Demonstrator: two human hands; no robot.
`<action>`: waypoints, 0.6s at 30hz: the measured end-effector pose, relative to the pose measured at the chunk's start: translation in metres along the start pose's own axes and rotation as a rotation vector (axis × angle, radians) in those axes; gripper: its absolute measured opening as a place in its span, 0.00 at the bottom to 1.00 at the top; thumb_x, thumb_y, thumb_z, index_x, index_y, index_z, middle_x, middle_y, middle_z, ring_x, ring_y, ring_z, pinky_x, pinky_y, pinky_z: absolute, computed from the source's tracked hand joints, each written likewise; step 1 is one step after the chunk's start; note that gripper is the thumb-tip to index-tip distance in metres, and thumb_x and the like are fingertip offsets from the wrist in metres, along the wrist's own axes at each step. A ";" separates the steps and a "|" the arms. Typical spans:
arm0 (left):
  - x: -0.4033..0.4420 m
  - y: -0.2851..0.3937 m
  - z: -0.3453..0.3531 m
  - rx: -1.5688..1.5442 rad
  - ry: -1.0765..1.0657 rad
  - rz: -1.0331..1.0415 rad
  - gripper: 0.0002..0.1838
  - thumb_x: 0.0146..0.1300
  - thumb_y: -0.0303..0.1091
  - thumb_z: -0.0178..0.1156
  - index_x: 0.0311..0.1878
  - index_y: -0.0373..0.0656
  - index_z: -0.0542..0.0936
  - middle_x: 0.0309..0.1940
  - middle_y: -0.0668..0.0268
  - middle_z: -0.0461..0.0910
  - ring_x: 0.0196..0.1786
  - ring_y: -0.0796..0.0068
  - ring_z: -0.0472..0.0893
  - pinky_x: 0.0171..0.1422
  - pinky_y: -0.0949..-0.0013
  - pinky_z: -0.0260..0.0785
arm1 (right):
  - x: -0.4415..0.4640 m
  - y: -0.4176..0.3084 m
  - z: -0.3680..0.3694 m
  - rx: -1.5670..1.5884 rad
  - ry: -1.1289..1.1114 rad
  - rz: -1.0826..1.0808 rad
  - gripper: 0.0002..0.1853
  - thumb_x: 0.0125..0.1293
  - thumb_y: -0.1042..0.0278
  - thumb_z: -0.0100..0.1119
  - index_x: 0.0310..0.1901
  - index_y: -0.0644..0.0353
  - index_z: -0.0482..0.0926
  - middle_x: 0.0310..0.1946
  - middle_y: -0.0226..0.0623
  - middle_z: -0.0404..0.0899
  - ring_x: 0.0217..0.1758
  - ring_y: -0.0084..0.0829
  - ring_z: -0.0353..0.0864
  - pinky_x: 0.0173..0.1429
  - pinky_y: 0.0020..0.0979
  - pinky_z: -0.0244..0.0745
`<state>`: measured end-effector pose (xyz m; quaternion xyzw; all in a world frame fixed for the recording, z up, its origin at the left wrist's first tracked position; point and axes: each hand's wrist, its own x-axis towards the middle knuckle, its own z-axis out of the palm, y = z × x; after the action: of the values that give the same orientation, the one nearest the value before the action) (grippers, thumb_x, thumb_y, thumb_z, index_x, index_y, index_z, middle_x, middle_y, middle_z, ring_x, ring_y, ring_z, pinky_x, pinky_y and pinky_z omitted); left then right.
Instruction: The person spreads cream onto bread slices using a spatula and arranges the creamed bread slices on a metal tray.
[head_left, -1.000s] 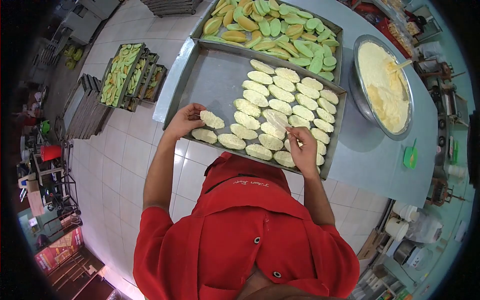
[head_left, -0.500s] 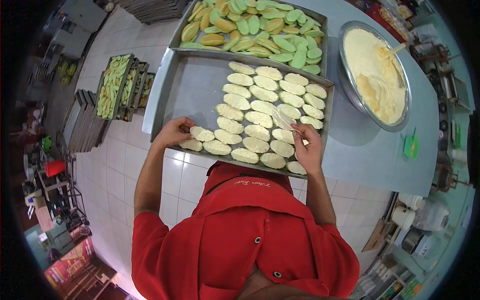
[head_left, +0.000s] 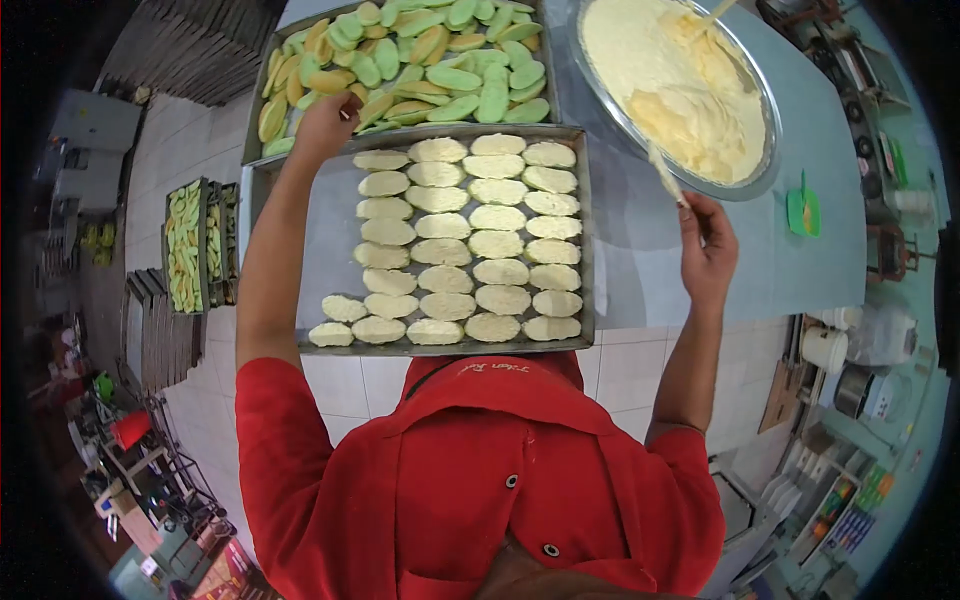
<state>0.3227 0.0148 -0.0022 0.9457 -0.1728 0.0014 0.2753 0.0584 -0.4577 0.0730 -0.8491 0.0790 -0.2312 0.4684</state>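
Observation:
My left hand (head_left: 330, 122) is over the left part of the far tray (head_left: 252, 125), close to the green and orange oval cakes (head_left: 452, 78) heaped there. Its fingers are bent and slightly apart, and I see nothing held between them. Pinched in my right hand (head_left: 708, 245) is a thin, cream-coated spatula (head_left: 666, 176), its tip at the near rim of a metal bowl (head_left: 772, 150) of pale yellow cream (head_left: 680, 85). Directly in front of me, the near tray (head_left: 588, 230) carries rows of cream-topped oval cakes (head_left: 442, 252).
A pale wooden handle (head_left: 718, 14) stands in the cream. On the table (head_left: 650, 285), a small green container (head_left: 803, 212) lies right of the bowl. Stacked trays of cakes (head_left: 185, 245) stand on the floor at left, near piled empty trays (head_left: 160, 335).
My left hand has left the near tray's front left corner for the far tray. My right hand has moved the spatula from the coated cakes to the bowl's rim. The view has shifted.

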 end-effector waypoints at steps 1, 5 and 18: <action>0.016 -0.001 0.011 0.077 -0.030 -0.023 0.13 0.50 0.30 0.68 0.40 0.40 0.80 0.35 0.55 0.84 0.40 0.57 0.83 0.45 0.59 0.74 | 0.005 0.000 -0.010 -0.007 0.018 -0.016 0.08 0.68 0.76 0.59 0.47 0.63 0.82 0.34 0.29 0.80 0.36 0.17 0.75 0.43 0.21 0.72; 0.053 -0.009 0.040 0.538 -0.138 0.111 0.21 0.44 0.34 0.71 0.45 0.44 0.81 0.39 0.53 0.83 0.46 0.50 0.82 0.51 0.52 0.75 | 0.023 0.003 -0.046 -0.134 0.056 -0.080 0.08 0.67 0.76 0.59 0.47 0.63 0.82 0.34 0.32 0.81 0.34 0.19 0.76 0.40 0.22 0.73; 0.050 -0.047 0.033 -0.226 0.325 -0.175 0.26 0.54 0.40 0.70 0.56 0.44 0.78 0.40 0.61 0.84 0.46 0.62 0.83 0.52 0.61 0.75 | 0.116 0.033 -0.054 -1.166 -0.238 -0.320 0.13 0.61 0.72 0.54 0.43 0.45 0.84 0.32 0.34 0.83 0.39 0.35 0.83 0.50 0.44 0.68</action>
<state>0.3820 0.0180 -0.0500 0.9076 -0.0426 0.1107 0.4027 0.1380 -0.5576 0.1070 -0.9867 0.0111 -0.1209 -0.1078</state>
